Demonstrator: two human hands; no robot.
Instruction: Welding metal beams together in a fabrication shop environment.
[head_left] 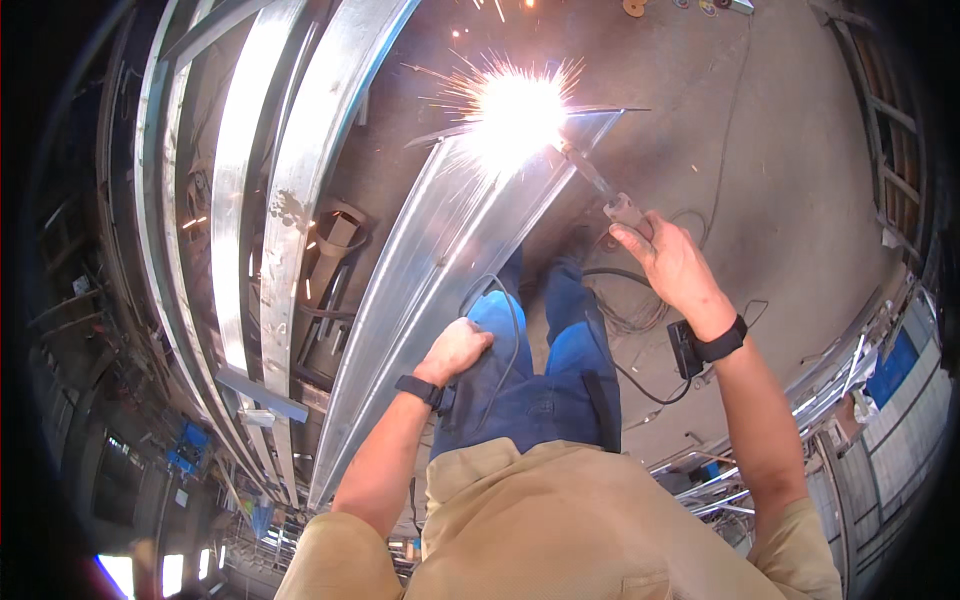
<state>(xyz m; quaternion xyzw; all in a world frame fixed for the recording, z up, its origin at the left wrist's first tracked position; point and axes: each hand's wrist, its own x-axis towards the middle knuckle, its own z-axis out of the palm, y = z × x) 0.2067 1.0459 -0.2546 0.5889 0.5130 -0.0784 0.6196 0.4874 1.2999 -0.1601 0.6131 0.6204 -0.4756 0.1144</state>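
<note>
My right hand (680,262) grips the handle of a welding gun (625,208), thumb along its side. The gun's neck points up and left into a bright white glare (515,115) with sparks flying off. That glare hides the gun's tip and part of the far end of a long silver metal beam (440,240), which slants from lower left to upper middle. My left hand (455,350) is closed in a loose fist beside the beam's right edge, at my blue trousers (500,345). Its palm and anything inside it are hidden. Both wrists wear black bands.
Several long metal beams (290,225) lie to the left, crossed near by a short metal bar (262,395). A curved metal piece (338,235) with scraps stands between them and the welded beam. Black cable (655,398) and coiled line (630,318) lie on the floor at right.
</note>
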